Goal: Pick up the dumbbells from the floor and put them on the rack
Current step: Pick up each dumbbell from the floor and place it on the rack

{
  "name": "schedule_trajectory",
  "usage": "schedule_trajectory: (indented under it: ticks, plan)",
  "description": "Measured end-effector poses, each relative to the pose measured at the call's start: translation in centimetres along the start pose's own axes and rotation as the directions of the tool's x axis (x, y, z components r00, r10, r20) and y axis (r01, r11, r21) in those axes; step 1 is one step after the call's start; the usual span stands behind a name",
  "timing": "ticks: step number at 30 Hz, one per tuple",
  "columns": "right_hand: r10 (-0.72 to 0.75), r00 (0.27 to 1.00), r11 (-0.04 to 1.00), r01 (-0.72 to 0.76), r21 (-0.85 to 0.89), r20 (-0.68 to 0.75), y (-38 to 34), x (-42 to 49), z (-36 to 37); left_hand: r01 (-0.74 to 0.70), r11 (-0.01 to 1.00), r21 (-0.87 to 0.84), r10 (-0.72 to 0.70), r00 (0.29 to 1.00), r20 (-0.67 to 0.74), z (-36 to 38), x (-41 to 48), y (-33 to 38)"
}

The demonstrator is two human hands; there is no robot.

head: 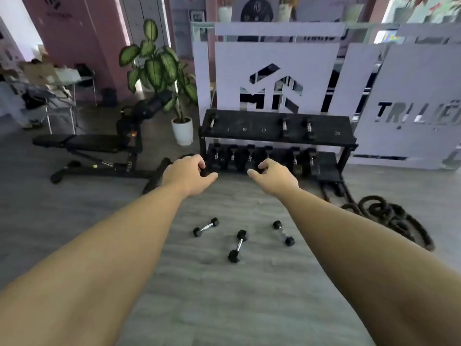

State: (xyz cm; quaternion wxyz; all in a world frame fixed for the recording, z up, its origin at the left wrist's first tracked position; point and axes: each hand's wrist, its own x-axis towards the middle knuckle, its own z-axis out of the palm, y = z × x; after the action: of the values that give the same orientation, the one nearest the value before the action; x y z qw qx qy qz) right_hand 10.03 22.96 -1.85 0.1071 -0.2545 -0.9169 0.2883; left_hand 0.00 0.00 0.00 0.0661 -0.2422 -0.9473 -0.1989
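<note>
Three dumbbells (238,245) loose on floor (174,308), short of rack (277,132). Left hand (187,176), right hand (274,178) empty, half-curled. Probably light, rigid, hex-headed; best gripped mid-handle on knurled steel.

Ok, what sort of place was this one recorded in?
Most likely a small gym or fitness studio. A two-tier dumbbell rack stands against a branded partition, an adjustable weight bench sits to its left, and a coiled battle rope lies on the grey floor.
</note>
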Motion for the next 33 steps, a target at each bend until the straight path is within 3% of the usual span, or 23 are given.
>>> schedule_trajectory:
  ticks: [14, 23, 33]
  plan:
    - [0.085, 0.969, 0.993, -0.063, -0.101, 0.232, -6.4, 16.6, 18.8, 0.209, 0.970, -0.120, -0.190, 0.969, 0.156, 11.2, 15.1, -18.1]
    - [0.089, 0.959, 0.992, -0.062, -0.108, 0.268, -9.4, 25.8, 25.9, 0.274, 0.955, -0.119, -0.249, 0.951, 0.185, 14.7, 24.2, -24.1]
    - [0.100, 0.922, 0.991, -0.059, -0.121, 0.373, -7.4, 41.9, 34.9, 0.420, 0.901, -0.105, -0.376, 0.880, 0.290, 22.8, 35.8, -29.6]
